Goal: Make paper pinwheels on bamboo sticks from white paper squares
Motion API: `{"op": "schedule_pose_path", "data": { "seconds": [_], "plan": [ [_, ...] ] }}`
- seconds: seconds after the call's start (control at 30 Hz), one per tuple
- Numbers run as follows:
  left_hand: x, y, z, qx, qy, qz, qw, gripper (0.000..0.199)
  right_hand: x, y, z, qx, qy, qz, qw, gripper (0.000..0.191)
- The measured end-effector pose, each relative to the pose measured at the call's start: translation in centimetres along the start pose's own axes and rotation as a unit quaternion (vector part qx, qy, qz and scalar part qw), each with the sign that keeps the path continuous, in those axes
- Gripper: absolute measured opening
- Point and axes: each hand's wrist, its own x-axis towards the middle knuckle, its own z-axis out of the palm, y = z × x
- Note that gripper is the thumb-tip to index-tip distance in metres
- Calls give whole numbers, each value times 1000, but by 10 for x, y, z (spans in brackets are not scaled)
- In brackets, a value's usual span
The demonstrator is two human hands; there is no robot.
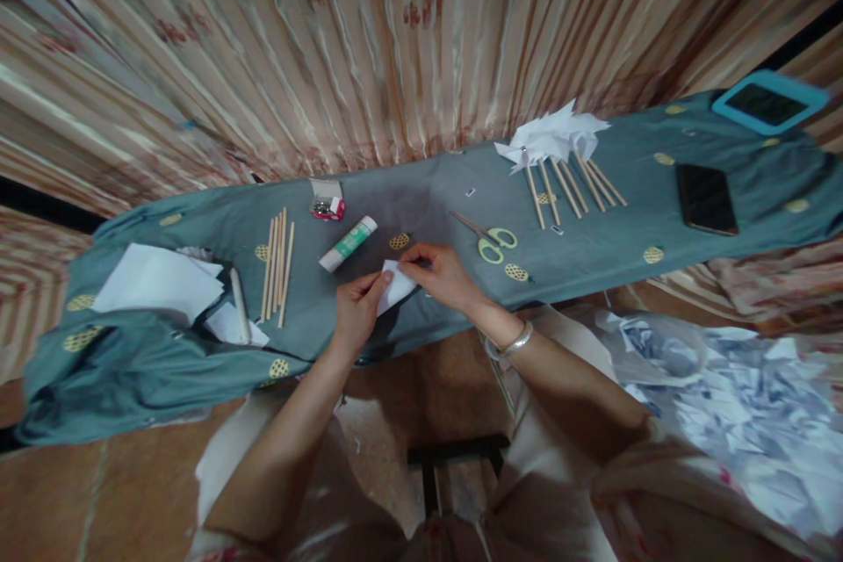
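Observation:
Between my two hands is a small piece of white paper (pixel 395 288), held near the front edge of the cloth-covered table. My left hand (pixel 356 306) pinches its left side with thumb and fingers. At its upper right, the fingers of my right hand (pixel 443 274) are closed on the same paper. A glue stick (pixel 349 244) with a green label lies just beyond my left hand. Scissors (pixel 488 239) with light green handles rest beyond my right hand, blades pointing away to the left.
Wooden sticks (pixel 277 268), a white pen (pixel 240 306) and a paper stack (pixel 158 283) lie left. A small red box (pixel 327 200) stands behind the glue. Rightward are sticks with pinwheel-like white paper tops (pixel 557 136), a phone (pixel 707 198) and a blue-framed tablet (pixel 769 102). Scraps (pixel 744 404) fill a bag below.

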Motion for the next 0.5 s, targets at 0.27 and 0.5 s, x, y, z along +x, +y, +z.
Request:
{"op": "schedule_pose_path", "data": {
  "seconds": [0.27, 0.5],
  "plan": [
    [1, -2, -3, 9, -2, 6, 1000, 31, 1, 3, -1, -16, 3, -8, 1000, 8],
    [5, 0, -4, 38, -48, 24, 998, 28, 4, -1, -11, -19, -76, -35, 996, 16]
  ]
}}
